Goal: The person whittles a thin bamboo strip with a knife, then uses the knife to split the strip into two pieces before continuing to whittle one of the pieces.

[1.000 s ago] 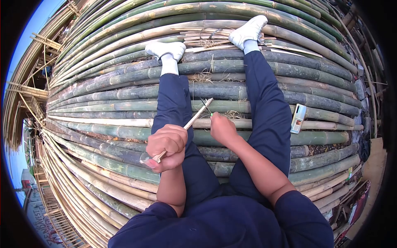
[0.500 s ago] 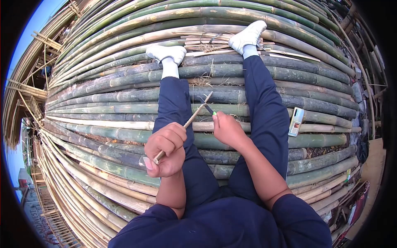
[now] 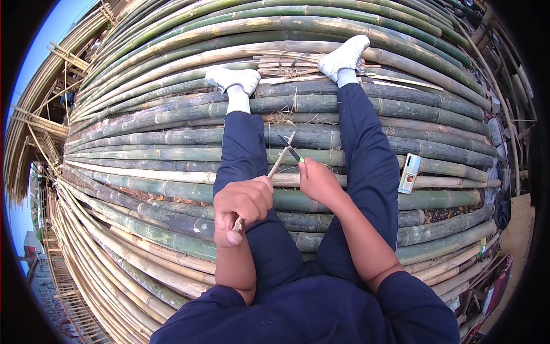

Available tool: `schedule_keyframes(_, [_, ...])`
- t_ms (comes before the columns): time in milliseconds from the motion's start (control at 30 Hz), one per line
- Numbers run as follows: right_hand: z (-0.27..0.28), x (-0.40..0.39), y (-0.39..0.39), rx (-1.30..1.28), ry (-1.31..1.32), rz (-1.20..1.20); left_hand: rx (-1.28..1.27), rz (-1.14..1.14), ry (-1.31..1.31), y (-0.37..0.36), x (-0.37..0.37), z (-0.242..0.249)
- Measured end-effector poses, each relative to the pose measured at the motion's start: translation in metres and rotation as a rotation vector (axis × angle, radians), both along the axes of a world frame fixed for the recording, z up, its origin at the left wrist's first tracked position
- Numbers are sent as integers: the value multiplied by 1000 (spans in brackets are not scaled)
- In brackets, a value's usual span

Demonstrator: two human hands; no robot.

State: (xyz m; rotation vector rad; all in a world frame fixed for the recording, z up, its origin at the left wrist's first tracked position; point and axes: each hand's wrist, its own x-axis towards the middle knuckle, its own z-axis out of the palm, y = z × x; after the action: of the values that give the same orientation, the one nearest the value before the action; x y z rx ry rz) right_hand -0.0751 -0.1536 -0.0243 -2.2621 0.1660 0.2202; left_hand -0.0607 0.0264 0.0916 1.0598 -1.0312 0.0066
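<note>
My left hand [image 3: 243, 205] is closed round a thin bamboo stick [image 3: 280, 160], which slants up and to the right from the fist, its lower end poking out near the thumb. Closed on a small knife [image 3: 293, 152], my right hand [image 3: 318, 180] is between my knees. The dark blade crosses the stick near its upper end. A green bit shows at the fingertips on the knife. Pale shavings [image 3: 282, 116] lie on the bamboo poles beyond both hands.
Long bamboo poles [image 3: 172, 153] lie side by side under my outstretched legs. Split bamboo strips [image 3: 286, 64] lie between my white shoes. A phone [image 3: 409, 174] rests beside my right leg. Stacked bamboo [image 3: 35, 103] stands at the far left.
My left hand has moved right and turned, knuckles now more upward, with the stick in it. My right hand and the knife have shifted slightly down and right.
</note>
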Motion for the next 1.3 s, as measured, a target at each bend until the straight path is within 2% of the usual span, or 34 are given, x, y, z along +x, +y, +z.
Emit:
schedule_keyframes(167, [-3, 1, 0, 9, 4, -3, 17, 30, 65, 2, -5, 4])
schedule_keyframes(267, [-3, 1, 0, 6, 14, 5, -87, 44, 112, 1, -5, 3])
schedule_keyframes(433, [6, 0, 4, -3, -3, 1, -182, 217, 129, 2, -5, 2])
schedule_keyframes(600, [80, -22, 16, 16, -187, 83, -230, 258, 103, -3, -6, -2])
schedule_keyframes(667, [92, -30, 26, 3, -264, 140, -265, 230, 64, -6, -6, -4])
schedule_keyframes(867, [73, -23, 38, -85, -392, 182, -306, 251, 71, -5, -6, -6])
schedule_keyframes(1300, [78, -20, 54, -257, -471, 176, -324, 312, 120, 9, -4, -9])
